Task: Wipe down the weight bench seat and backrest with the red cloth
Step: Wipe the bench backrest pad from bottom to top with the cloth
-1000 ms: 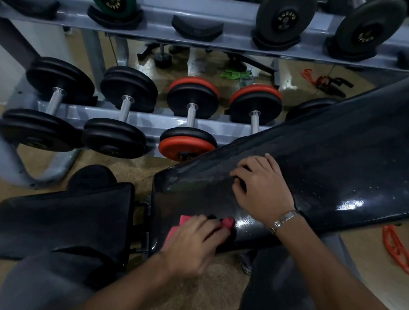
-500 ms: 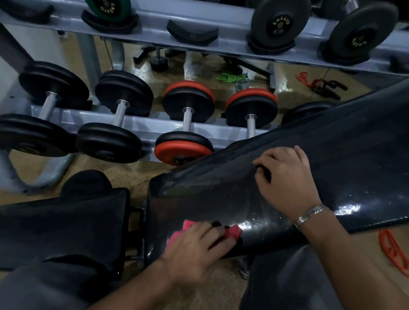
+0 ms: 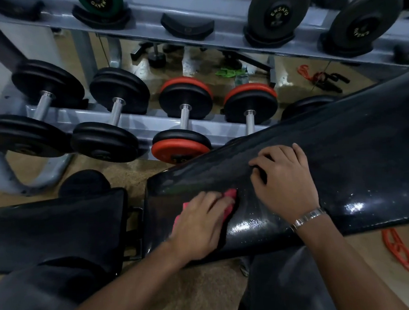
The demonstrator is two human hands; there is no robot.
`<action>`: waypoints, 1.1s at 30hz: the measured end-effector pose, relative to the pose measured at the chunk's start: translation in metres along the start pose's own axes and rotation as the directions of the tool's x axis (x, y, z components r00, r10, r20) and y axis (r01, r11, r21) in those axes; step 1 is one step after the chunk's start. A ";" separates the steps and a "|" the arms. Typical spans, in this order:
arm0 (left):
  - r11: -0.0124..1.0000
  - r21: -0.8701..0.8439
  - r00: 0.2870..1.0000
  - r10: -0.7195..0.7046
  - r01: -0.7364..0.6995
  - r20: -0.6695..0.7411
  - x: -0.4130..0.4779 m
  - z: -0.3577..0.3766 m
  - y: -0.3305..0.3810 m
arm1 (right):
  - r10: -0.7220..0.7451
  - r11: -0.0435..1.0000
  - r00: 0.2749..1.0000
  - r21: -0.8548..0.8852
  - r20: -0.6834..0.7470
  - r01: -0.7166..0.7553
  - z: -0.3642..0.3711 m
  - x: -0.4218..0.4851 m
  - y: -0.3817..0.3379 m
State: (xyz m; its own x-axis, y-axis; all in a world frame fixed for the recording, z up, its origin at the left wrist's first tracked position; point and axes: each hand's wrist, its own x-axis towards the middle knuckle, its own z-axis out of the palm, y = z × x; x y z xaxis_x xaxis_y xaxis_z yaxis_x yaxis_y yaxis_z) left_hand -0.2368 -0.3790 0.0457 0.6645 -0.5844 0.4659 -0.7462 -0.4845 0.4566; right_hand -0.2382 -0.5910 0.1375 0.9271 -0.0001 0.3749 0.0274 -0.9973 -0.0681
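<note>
The black weight bench lies across the view, its seat at the left and its long glossy backrest running up to the right. My left hand lies flat on the red cloth and presses it onto the backrest's lower end, near the gap to the seat. Only the cloth's edges show around my fingers. My right hand, with a metal watch at the wrist, rests on the backrest just right of the cloth, fingers bent, holding nothing.
A grey dumbbell rack stands close behind the bench with several black and red-trimmed dumbbells. An orange resistance band lies on the floor at the right. My knees are in front of the bench's near edge.
My left hand has slid the red cloth from the backrest's near edge farther onto the pad. My right hand shifted right along the backrest, then stayed.
</note>
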 end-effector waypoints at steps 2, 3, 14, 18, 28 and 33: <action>0.982 0.016 0.981 -0.187 0.188 -0.052 0.013 0.001 -0.022 | -0.003 1.000 1.000 -0.003 -0.013 0.003 0.001 0.000 0.000; 0.928 0.026 0.924 -0.366 0.371 -0.111 0.026 0.004 -0.031 | -0.005 1.000 1.000 -0.003 -0.014 0.005 0.002 0.000 0.000; 0.947 -0.164 0.956 -0.289 0.277 -0.054 0.053 0.001 -0.037 | -0.002 1.000 1.000 -0.022 -0.009 0.002 0.002 0.000 0.000; 0.803 -0.046 0.793 -0.595 0.594 -0.131 0.085 0.010 -0.066 | 0.002 1.000 1.000 -0.029 -0.004 -0.002 0.003 0.001 0.000; 0.911 -0.113 0.905 -0.408 0.396 -0.122 0.080 0.013 -0.074 | 0.022 1.000 0.999 -0.007 0.037 -0.022 0.000 0.001 -0.001; 0.762 0.030 0.762 -0.646 0.647 -0.050 0.119 0.023 -0.078 | 0.023 1.000 0.999 -0.008 0.029 -0.023 0.000 -0.001 0.000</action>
State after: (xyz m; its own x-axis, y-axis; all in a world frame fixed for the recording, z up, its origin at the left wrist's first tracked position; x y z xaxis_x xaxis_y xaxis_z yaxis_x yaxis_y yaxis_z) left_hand -0.1003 -0.4253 0.0478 0.9902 -0.0999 0.0980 -0.1393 -0.7671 0.6262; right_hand -0.2387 -0.5914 0.1368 0.9378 -0.0207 0.3466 0.0036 -0.9976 -0.0692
